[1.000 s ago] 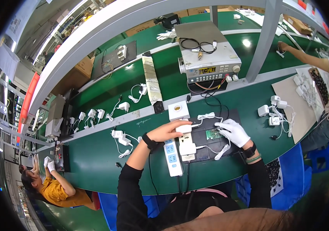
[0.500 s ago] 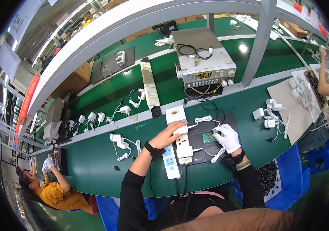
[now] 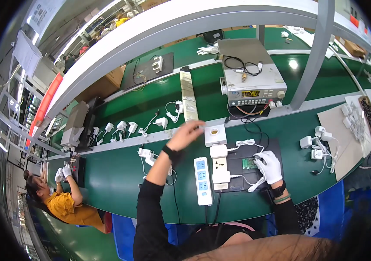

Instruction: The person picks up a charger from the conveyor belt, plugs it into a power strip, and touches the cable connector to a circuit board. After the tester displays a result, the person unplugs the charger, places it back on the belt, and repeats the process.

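Observation:
My bare left hand (image 3: 187,135) is blurred by motion beside a white box with a round opening (image 3: 214,140); its finger state is unclear. My white-gloved right hand (image 3: 269,168) has its fingers pressed together at the edge of a small green circuit board (image 3: 249,164). What the fingertips pinch there is too small to make out. Two white charger adapters sit in a white socket strip (image 3: 220,165), an upper adapter (image 3: 218,151) and a lower adapter (image 3: 221,176). Their white cables run toward my right hand. The board lies on a dark mat (image 3: 236,165).
A white power strip (image 3: 202,182) lies left of the socket strip. Behind stands a grey bench instrument (image 3: 255,69) under a metal post (image 3: 314,61). More white chargers (image 3: 320,143) lie to the right, others to the left. A co-worker in yellow (image 3: 66,203) sits at far left.
My left hand has let go of the upper adapter and moved up and left, toward the white box. My right hand stays at the circuit board. The whole view has shifted.

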`<state>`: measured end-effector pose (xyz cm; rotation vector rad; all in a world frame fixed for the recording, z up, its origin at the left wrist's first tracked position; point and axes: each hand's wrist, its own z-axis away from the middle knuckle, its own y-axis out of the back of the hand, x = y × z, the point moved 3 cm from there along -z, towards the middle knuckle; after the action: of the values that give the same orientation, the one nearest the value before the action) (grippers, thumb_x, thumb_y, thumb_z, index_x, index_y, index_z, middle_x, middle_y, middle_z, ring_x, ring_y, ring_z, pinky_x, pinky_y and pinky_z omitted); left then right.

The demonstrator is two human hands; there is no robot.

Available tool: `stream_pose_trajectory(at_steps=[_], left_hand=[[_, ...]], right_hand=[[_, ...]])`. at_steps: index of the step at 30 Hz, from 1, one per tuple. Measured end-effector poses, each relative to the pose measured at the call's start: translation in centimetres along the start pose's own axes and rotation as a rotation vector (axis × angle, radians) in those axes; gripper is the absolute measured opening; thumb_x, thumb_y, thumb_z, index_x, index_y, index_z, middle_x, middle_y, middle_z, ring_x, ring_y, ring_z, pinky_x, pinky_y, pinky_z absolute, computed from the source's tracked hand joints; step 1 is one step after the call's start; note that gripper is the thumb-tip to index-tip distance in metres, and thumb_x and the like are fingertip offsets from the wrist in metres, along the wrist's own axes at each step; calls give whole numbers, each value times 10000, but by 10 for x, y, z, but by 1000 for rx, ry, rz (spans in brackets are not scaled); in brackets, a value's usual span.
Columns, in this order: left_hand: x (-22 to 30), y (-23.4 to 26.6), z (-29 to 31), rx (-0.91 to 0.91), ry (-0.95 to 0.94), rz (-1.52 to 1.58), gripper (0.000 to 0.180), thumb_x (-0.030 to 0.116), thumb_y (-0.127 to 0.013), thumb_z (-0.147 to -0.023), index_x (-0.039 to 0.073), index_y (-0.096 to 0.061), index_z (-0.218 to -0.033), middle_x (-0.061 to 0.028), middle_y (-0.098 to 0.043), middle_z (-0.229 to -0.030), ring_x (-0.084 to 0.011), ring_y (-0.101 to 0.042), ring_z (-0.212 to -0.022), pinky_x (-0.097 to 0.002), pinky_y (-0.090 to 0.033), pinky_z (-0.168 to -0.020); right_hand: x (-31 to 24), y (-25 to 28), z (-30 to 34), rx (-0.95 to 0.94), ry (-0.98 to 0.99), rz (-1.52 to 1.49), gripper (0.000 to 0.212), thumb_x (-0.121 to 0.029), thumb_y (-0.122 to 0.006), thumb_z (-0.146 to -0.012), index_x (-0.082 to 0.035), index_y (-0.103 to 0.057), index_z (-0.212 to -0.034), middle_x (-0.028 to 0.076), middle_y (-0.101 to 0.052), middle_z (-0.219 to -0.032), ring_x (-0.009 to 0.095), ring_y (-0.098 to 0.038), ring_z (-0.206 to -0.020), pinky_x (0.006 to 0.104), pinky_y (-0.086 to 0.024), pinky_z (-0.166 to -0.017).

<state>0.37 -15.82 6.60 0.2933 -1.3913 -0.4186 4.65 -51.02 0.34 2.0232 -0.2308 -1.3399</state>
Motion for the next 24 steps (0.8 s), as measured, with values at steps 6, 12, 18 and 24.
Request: stream_pose_trajectory(at_steps=[6, 12, 18, 24], left_hand=[[4, 4, -6, 56, -145, 43, 258, 219, -622, -913, 59, -625, -1115, -20, -643, -917, -113, -579, -822, -253, -480, -727], [50, -78, 72, -305, -320, -251, 426, 205, -698, -847, 71, -562, -1229, -78, -573, -1158, -151, -590, -811, -254, -482, -724], [27, -94, 101, -300, -42, -114, 608, 219, -709, -832, 101, -442, -1366, -103, -465, -1324, -140, -565, -788, -249, -472, -719], [24, -88, 101, -168, -159, -110, 547, 182, -709, -827, 86, -493, -1320, -85, -493, -1288, -123, -542, -800, -235, -460, -697]], right_hand=[[0, -3, -1, 0, -25, 5, 198, -209, -714, -768, -148, -706, -956, 50, -616, -892, 213, -619, -738, 328, -507, -657], [-3, 0, -1, 3, 26, 1, 188, -207, -703, -777, -160, -720, -959, 55, -628, -914, 221, -627, -749, 329, -514, -679], [4, -4, 0, 15, 26, -15, 194, -207, -706, -774, -159, -724, -961, 55, -634, -928, 226, -634, -765, 323, -517, -683], [5, -6, -4, 44, 91, -42, 195, -195, -705, -772, -156, -725, -962, 54, -636, -927, 223, -638, -778, 312, -517, -683]])
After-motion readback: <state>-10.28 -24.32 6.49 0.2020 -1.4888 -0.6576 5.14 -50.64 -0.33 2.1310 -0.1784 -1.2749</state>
